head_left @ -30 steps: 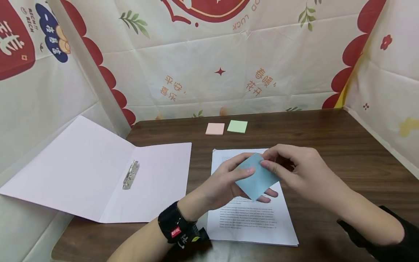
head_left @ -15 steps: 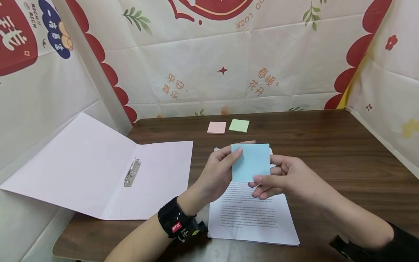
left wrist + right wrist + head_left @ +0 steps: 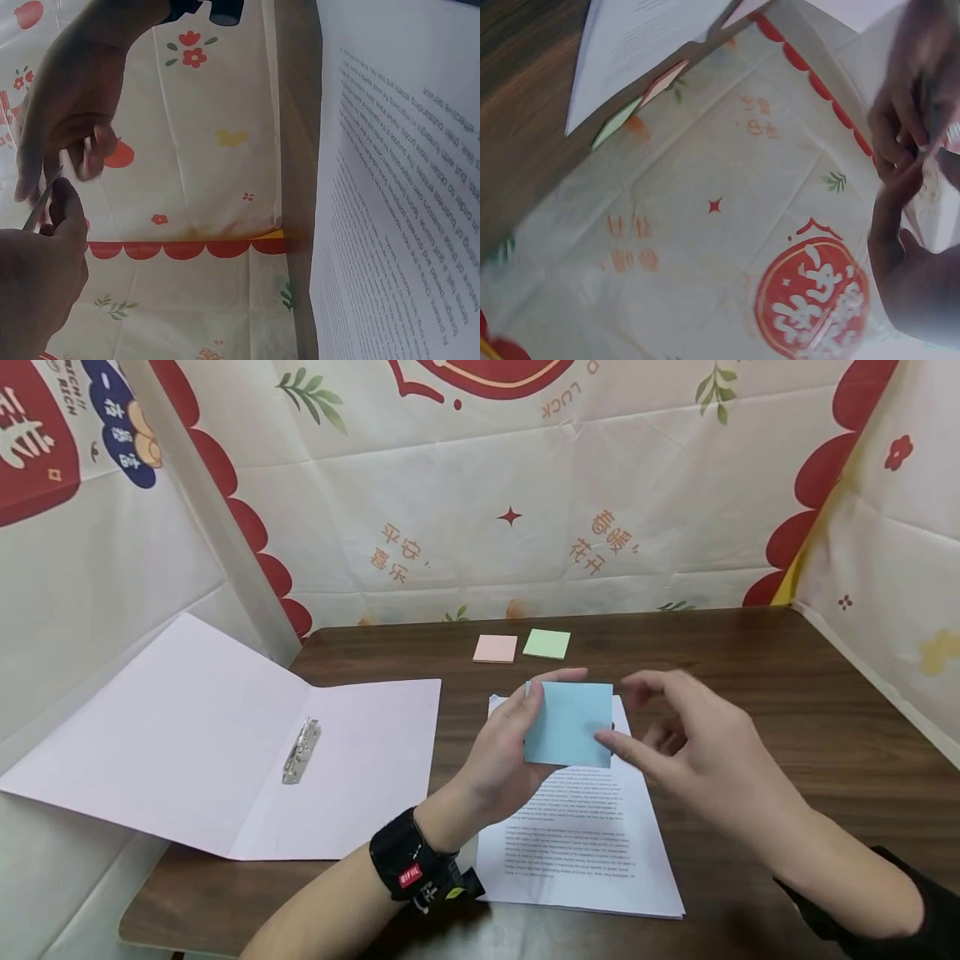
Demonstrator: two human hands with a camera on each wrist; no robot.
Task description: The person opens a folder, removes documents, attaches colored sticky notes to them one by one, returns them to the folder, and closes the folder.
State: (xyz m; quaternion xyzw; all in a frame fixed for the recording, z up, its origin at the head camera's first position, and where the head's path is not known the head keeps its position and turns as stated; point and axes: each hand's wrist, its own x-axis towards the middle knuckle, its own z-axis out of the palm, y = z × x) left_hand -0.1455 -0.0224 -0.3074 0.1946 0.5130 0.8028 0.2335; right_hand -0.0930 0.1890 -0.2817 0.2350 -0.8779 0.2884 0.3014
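Can see an open white folder (image 3: 255,760) with a metal clip (image 3: 301,752) at the left of the dark wooden surface (image 3: 787,718), and to its right a stack of printed sheets (image 3: 562,868). Beyond the stack, near the far edge, can make out a pink pad (image 3: 495,648) and a green pad (image 3: 547,643) side by side; behind these, a patterned cloth (image 3: 465,477). Raised in front of the sheets' upper part and hiding some print, a blue paper square (image 3: 570,727). Held there in the left grip (image 3: 502,752), thumb over its upper left corner. At its right edge, the right grip (image 3: 697,743), fingers bent, wide between thumb and forefinger; cannot tell contact from mere overlap at the thumb tip.
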